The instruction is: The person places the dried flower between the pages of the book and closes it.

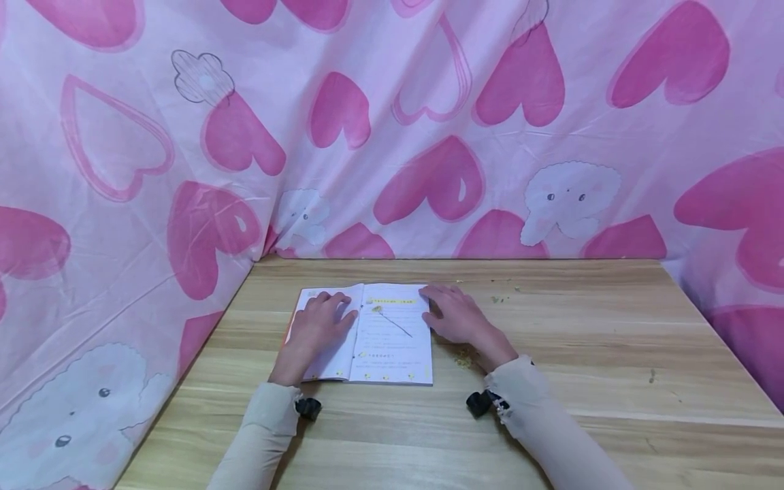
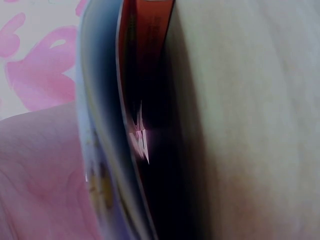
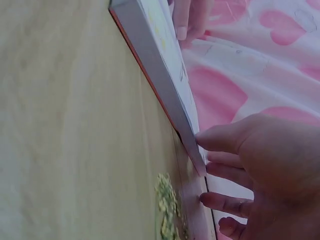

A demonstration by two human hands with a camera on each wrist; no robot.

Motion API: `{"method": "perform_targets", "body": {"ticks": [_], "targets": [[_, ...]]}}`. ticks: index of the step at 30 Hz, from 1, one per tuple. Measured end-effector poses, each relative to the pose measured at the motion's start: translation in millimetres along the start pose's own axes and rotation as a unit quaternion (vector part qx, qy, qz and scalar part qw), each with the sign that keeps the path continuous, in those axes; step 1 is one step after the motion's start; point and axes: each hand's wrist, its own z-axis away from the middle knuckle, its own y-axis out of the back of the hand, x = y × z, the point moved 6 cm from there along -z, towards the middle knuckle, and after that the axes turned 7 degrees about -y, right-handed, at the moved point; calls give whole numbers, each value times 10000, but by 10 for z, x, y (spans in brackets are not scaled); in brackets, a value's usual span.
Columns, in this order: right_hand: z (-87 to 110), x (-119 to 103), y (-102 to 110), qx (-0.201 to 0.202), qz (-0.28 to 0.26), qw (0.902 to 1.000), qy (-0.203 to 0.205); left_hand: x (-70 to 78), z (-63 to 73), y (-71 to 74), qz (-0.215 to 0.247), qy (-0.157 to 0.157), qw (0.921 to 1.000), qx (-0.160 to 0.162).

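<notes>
An open book lies on the table, its cover edge orange-red. On its right page rests a dried yellow flower with a long thin stem. My left hand lies on the left page, fingers spread and slightly bent. At the book's right edge is my right hand, its thumb and fingertips right at the edge near the far corner. The right wrist view shows that thumb against the thick page block. In the left wrist view the pages curve up above the cover, beside my palm.
A small heap of yellowish-green plant crumbs lies on the wooden table below my right wrist. More crumbs are scattered farther back. A pink heart-patterned cloth hangs behind and along the left side.
</notes>
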Motion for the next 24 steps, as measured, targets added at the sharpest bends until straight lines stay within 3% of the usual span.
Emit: {"method": "perform_targets", "body": {"ticks": [5,10,14,18,21,24], "targets": [[-3,41,-5,-160,39,9998,71,-9,-14,-2,93,19,9999,71],[-6,52,-21,-203,40,9998,-8,43,-37,29,-6,-230,9987,458],[1,49,-21,-169,60,9998,18,174,-37,61,-116,-594,9936,950],[12,41,-13,-131,54,9999,57,462,-1,83,15,-1270,9828,1340],[20,34,-7,-113,40,9999,60,748,50,32,252,-1757,9780,1099],[19,32,-4,-91,22,9999,61,1017,114,-86,524,-2117,9748,471]]}}
